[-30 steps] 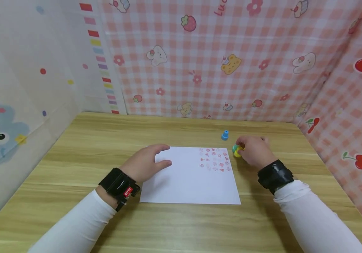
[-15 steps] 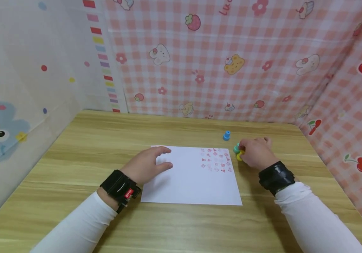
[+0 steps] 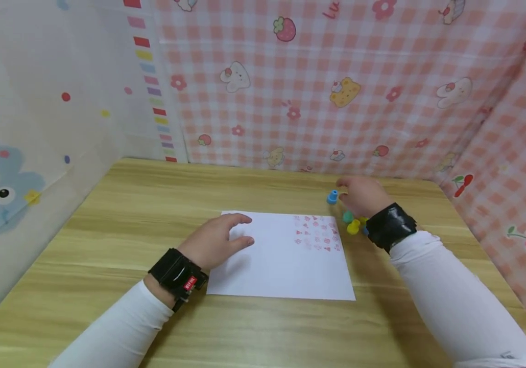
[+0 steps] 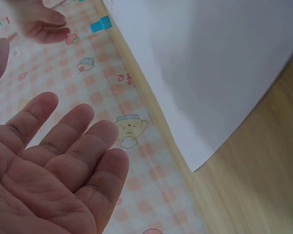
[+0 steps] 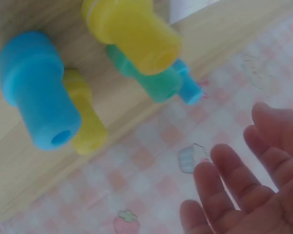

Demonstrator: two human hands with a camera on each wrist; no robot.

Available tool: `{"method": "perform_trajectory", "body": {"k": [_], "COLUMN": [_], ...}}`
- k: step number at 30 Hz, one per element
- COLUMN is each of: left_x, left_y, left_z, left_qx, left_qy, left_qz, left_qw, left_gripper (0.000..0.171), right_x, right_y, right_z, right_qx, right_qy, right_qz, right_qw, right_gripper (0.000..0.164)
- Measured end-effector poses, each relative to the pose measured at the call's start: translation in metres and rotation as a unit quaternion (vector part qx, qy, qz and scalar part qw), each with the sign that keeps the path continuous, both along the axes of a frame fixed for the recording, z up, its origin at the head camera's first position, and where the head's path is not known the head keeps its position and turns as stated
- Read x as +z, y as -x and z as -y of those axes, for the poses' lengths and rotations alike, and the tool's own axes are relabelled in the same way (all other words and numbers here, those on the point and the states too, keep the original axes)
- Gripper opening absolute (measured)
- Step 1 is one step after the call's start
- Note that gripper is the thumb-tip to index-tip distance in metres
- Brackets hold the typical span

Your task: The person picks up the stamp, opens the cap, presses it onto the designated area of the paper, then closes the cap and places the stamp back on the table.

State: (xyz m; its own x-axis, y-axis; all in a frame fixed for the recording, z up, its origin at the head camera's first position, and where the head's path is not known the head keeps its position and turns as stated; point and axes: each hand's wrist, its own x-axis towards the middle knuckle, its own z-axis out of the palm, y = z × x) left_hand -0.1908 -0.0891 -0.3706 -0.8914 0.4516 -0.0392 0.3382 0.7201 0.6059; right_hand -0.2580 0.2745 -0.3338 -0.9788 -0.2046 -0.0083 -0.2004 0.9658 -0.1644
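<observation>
A white sheet of paper (image 3: 272, 271) lies on the table, with rows of small red prints (image 3: 316, 232) in its far right corner. My left hand (image 3: 217, 240) hovers over the sheet's left part, fingers spread and holding nothing. At the right, my right hand (image 3: 365, 197) is raised with loose fingers, close to a lone blue stamp (image 3: 333, 197). Below it stand a green stamp (image 3: 348, 217) and a yellow stamp (image 3: 353, 227). The right wrist view also shows a nearer blue stamp (image 5: 39, 92) and a second yellow stamp (image 5: 85, 117), both partly hidden by the wrist in the head view.
The wooden table (image 3: 263, 332) ends at a pink checked cloth (image 3: 263, 117) behind it. A white patterned cloth (image 3: 88, 122) hangs at the left, and another checked cloth (image 3: 516, 204) stands at the right.
My right hand has left the green and yellow stamps and moved away from me, toward the lone blue one. Its fingers have loosened. My left hand stays over the sheet.
</observation>
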Motion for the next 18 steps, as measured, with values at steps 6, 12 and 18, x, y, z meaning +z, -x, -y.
{"method": "perform_trajectory", "body": {"k": [6, 12, 18], "left_x": [-0.001, -0.003, -0.003], "left_y": [-0.001, 0.0, 0.0], "left_z": [-0.001, -0.001, 0.0], "left_qx": [-0.004, -0.004, 0.0], "left_qy": [-0.01, -0.007, -0.01], "left_qz": [0.001, -0.008, -0.011], "left_qw": [0.9999, 0.9999, 0.9999], "left_gripper": [0.053, 0.051, 0.05], "right_x": [-0.007, -0.016, -0.023], "right_y": [0.019, 0.032, 0.038], "right_z": [0.004, 0.011, 0.013], "right_qx": [-0.015, -0.037, -0.048], "right_qy": [0.02, 0.006, -0.005], "right_qz": [0.027, 0.061, 0.056], "right_qw": [0.999, 0.997, 0.997], "right_gripper": [0.04, 0.038, 0.035]}}
